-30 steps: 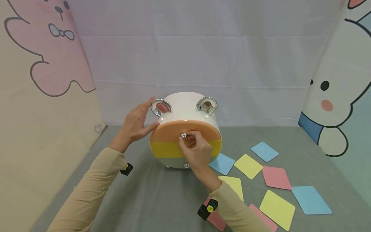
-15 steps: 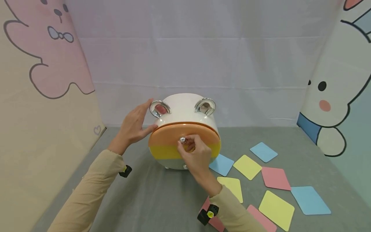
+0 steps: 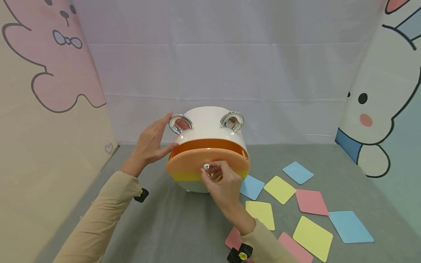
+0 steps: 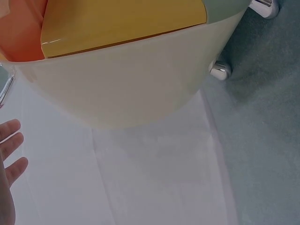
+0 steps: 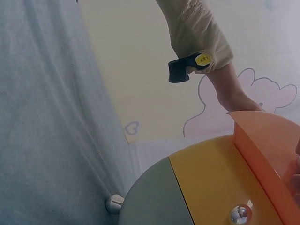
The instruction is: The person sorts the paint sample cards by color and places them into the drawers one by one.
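Note:
A white, round-bodied drawer cabinet (image 3: pixel 210 122) with two silver ears stands on the grey cloth. Its orange top drawer (image 3: pixel 189 160) is partly pulled out, showing a gap behind its front. My right hand (image 3: pixel 225 184) pinches that drawer's silver knob (image 3: pixel 206 167) between thumb and fingers. My left hand (image 3: pixel 149 146) rests along the cabinet's upper left, fingers extended beside the left ear (image 3: pixel 180 124), thumb at the front rim. Below, the yellow middle drawer (image 5: pixel 220 173) and grey-green bottom drawer (image 5: pixel 150 197) stay closed. In the left wrist view, the cabinet's side (image 4: pixel 122 89) fills the top.
Several cards lie on the cloth to the right, among them a blue card (image 3: pixel 351 226), a yellow card (image 3: pixel 312 238) and a pink card (image 3: pixel 311 202). The right forearm partly covers a pink card (image 3: pixel 233 237). A white curtain (image 3: pixel 230 65) hangs behind.
My right hand has drawn the orange top drawer out toward me and slightly down, opening a gap above it. My left hand keeps its place on the cabinet.

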Tool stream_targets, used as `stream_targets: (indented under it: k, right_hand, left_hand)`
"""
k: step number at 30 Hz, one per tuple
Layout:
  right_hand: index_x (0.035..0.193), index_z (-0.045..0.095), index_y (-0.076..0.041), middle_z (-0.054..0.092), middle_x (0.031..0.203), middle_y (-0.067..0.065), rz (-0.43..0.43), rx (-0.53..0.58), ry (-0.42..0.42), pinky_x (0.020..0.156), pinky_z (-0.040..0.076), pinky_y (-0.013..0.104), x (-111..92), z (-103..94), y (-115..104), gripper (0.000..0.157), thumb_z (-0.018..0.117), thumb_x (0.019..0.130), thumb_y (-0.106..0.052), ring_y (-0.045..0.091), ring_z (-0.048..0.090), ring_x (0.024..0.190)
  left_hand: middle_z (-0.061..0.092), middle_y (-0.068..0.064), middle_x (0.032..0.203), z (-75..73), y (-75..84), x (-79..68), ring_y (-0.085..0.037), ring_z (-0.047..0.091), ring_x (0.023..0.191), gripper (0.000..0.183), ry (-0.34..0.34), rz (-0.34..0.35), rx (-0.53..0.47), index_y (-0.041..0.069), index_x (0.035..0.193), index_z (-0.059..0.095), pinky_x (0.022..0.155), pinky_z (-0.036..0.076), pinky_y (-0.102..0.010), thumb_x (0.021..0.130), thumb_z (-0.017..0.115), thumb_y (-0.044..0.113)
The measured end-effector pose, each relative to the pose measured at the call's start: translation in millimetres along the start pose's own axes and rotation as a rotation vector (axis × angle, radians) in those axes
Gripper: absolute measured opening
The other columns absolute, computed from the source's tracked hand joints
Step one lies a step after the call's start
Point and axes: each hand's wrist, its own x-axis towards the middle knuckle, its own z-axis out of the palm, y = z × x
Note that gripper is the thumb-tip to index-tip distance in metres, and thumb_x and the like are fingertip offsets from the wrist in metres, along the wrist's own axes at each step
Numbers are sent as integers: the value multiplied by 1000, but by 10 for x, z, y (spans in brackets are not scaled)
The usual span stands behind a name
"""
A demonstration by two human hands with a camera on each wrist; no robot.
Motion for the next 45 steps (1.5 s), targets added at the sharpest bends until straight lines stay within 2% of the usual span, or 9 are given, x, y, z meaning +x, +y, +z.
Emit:
stream_targets:
  k: [9, 16, 27, 38, 45]
  right_hand:
    - [80, 57, -5, 61, 66, 1, -30, 35, -32, 43, 44, 19, -82, -121, -118, 21, 73, 73, -16, 9, 55, 50]
    - [81, 58, -7, 60, 63, 0, -40, 26, -47, 43, 44, 15, -134, -193, -194, 19, 72, 75, -19, 7, 53, 48]
    - [82, 61, -6, 62, 64, 0, -84, 88, -32, 45, 45, 15, -181, -301, -308, 19, 70, 78, -23, 7, 57, 49]
    - [83, 62, -6, 63, 64, 0, -109, 102, -40, 45, 46, 14, -227, -323, -300, 20, 69, 80, -25, 6, 58, 49]
    - [83, 61, -8, 63, 65, -1, -88, 71, -44, 45, 44, 15, -228, -317, -264, 20, 69, 80, -25, 6, 57, 50]
  left_hand:
    - [42, -15, 137, -8, -2, 3, -33, 47, 115, 90, 1, 0, -12, 7, 144, 24, 94, 38, -50, 82, 27, 72]
    - [42, -15, 137, -10, -6, 0, -33, 46, 116, 90, 5, 0, -18, 7, 144, 25, 95, 37, -50, 82, 28, 72]
    - [44, -17, 134, 0, -5, 0, -34, 48, 113, 90, 22, 9, -14, 6, 143, 25, 92, 39, -50, 82, 29, 72]
    - [44, -17, 135, -2, -5, 4, -34, 47, 114, 90, 22, 14, -19, 6, 143, 26, 94, 38, -50, 82, 30, 72]
    - [43, -16, 136, 3, -9, 3, -33, 47, 115, 90, 22, 15, -24, 6, 143, 26, 94, 37, -50, 82, 30, 71]
